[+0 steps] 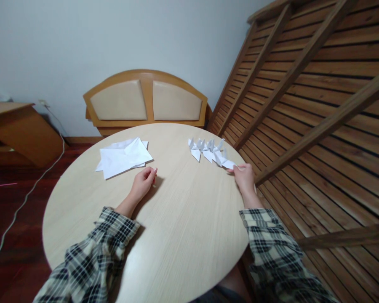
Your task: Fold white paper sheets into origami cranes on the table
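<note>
Several white folded paper cranes (208, 150) stand close together in a slanting row on the right side of the round table (183, 231). At the near end of that row, my right hand (245, 180) pinches the edge of a paper crane (226, 163) between thumb and fingers. My left hand (143, 182) rests on the table with its fingers curled closed, and nothing shows in it. Just beyond it lies a loose pile of white paper sheets (121, 159), overlapping at different angles.
A slatted wooden panel (318, 105) leans close along the table's right side. Behind the table is a padded headboard (150, 101) against the wall. To the left stand a wooden cabinet (28, 139) and a white cable (28, 195) running over the dark red floor.
</note>
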`<state>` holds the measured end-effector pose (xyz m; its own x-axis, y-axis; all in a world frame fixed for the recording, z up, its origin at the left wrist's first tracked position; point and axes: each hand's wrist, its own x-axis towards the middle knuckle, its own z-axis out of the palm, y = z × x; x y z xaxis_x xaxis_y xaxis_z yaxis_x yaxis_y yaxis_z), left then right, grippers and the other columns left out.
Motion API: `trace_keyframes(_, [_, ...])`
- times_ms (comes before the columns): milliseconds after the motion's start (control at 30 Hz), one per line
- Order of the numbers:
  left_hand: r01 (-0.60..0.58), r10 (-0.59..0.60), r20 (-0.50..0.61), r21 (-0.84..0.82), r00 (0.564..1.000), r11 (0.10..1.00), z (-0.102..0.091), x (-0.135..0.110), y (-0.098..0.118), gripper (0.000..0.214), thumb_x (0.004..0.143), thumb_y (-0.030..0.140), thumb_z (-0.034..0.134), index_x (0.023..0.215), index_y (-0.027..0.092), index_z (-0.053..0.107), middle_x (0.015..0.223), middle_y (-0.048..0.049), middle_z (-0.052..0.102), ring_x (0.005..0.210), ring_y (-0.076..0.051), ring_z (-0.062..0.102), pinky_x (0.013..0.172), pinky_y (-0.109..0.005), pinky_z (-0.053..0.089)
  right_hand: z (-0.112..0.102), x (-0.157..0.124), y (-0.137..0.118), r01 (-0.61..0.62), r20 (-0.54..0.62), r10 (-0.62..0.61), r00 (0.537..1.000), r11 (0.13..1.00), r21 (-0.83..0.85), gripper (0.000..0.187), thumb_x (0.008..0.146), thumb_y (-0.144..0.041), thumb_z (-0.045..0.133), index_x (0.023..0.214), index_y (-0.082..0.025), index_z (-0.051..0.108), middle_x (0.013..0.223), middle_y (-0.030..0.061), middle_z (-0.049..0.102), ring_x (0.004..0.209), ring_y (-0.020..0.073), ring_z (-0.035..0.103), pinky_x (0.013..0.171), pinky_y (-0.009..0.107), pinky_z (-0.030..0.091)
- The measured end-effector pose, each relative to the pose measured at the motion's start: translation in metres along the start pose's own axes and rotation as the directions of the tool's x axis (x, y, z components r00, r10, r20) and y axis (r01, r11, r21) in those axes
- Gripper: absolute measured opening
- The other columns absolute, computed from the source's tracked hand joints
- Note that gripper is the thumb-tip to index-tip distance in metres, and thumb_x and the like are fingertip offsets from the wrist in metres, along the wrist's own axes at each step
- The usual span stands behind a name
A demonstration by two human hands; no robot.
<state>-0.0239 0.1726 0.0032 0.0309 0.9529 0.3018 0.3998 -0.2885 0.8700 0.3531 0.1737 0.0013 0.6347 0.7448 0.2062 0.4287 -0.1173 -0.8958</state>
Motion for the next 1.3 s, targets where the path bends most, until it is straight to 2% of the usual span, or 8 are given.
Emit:
trace_keyframes(100, [-0.002,0.002,0.007,0.015,1.0,1.0,-0.001,0.0,0.001,0.041,0.089,0.051,0.048,0.06,0.022,0.049,0.053,0.0023,0.05,0.052,-0.015,0.048,0.057,-0.028,0.04,-0.006,-0.004,-0.003,0.059,0.027,-0.054,0.998,0.941,-0.333,0.015,0.079,-0.026,0.057,0.092,-0.018,0.056,0.069,0.0074,0.071,0.071,0.0225,0.065,0.055,0.028,0.035])
trace_keyframes(200, [0.004,-0.004,0.015,0.007,1.0,1.0,-0.001,-0.001,0.001,0.041,0.089,0.05,0.048,0.06,0.022,0.048,0.053,0.0023,0.049,0.051,-0.015,0.048,0.056,-0.028,0.04,-0.011,-0.007,-0.007,0.084,0.083,-0.047,0.995,0.851,-0.519,0.011,0.081,-0.029,0.054,0.081,-0.02,0.06,0.072,0.0061,0.071,0.069,0.0212,0.061,0.055,0.029,0.029])
trace_keyframes(400, [0.006,-0.006,0.037,0.021,0.999,1.0,-0.001,-0.001,0.001,0.04,0.09,0.049,0.048,0.06,0.022,0.048,0.054,0.0018,0.05,0.052,-0.015,0.048,0.056,-0.028,0.04,-0.015,-0.012,-0.011,0.073,0.129,0.017,0.992,0.748,-0.659,0.019,0.083,-0.026,0.05,0.081,-0.022,0.068,0.073,0.0055,0.07,0.068,0.0206,0.058,0.054,0.029,0.028])
trace_keyframes(667, [-0.02,0.019,0.028,0.059,0.999,0.998,-0.002,-0.001,0.004,0.04,0.09,0.045,0.047,0.058,0.022,0.048,0.053,0.0016,0.05,0.052,-0.015,0.047,0.056,-0.028,0.039,-0.017,-0.018,-0.012,0.16,0.192,-0.018,0.981,0.629,-0.76,0.031,0.09,-0.035,0.047,0.085,-0.02,0.075,0.09,0.0144,0.074,0.075,0.0229,0.065,0.055,0.029,0.029])
trace_keyframes(800, [-0.024,0.023,0.022,0.055,0.999,0.998,-0.001,-0.001,0.001,0.04,0.09,0.047,0.047,0.058,0.022,0.048,0.053,0.0016,0.05,0.053,-0.015,0.047,0.057,-0.028,0.039,-0.022,-0.022,-0.027,0.147,0.075,-0.139,0.987,0.637,-0.756,0.037,0.095,-0.04,0.045,0.088,-0.019,0.073,0.083,0.0148,0.072,0.069,0.0226,0.062,0.054,0.03,0.021])
trace_keyframes(900, [-0.01,0.009,0.02,0.06,1.0,0.998,0.0,0.0,-0.002,0.041,0.09,0.049,0.047,0.059,0.022,0.048,0.053,0.0015,0.05,0.053,-0.016,0.048,0.057,-0.028,0.038,-0.022,-0.028,-0.048,0.259,0.078,-0.298,0.951,0.64,-0.723,0.037,0.096,-0.041,0.046,0.082,-0.017,0.071,0.075,0.0125,0.069,0.061,0.0188,0.056,0.056,0.031,0.017])
trace_keyframes(1067, [-0.012,0.012,-0.004,0.128,1.0,0.992,-0.001,0.0,-0.005,0.041,0.092,0.049,0.044,0.061,0.023,0.047,0.055,0.001,0.051,0.056,-0.017,0.049,0.057,-0.029,0.036,-0.003,-0.041,-0.091,0.504,0.24,-0.45,0.86,0.678,-0.536,0.033,0.093,-0.038,0.05,0.068,-0.02,0.063,0.062,0.0046,0.061,0.057,0.0159,0.047,0.056,0.03,0.014])
trace_keyframes(1300, [-0.027,0.137,-0.188,0.492,0.973,0.87,-0.021,0.01,-0.014,0.031,0.095,0.041,0.045,0.075,0.022,0.057,0.073,-0.006,0.061,0.07,-0.023,0.053,0.062,-0.033,0.032,0.063,-0.056,-0.113,0.674,0.462,-0.543,0.701,0.716,-0.183,0.036,0.09,-0.036,0.054,0.058,-0.021,0.049,0.056,0.0001,0.049,0.054,0.0141,0.037,0.056,0.03,0.015])
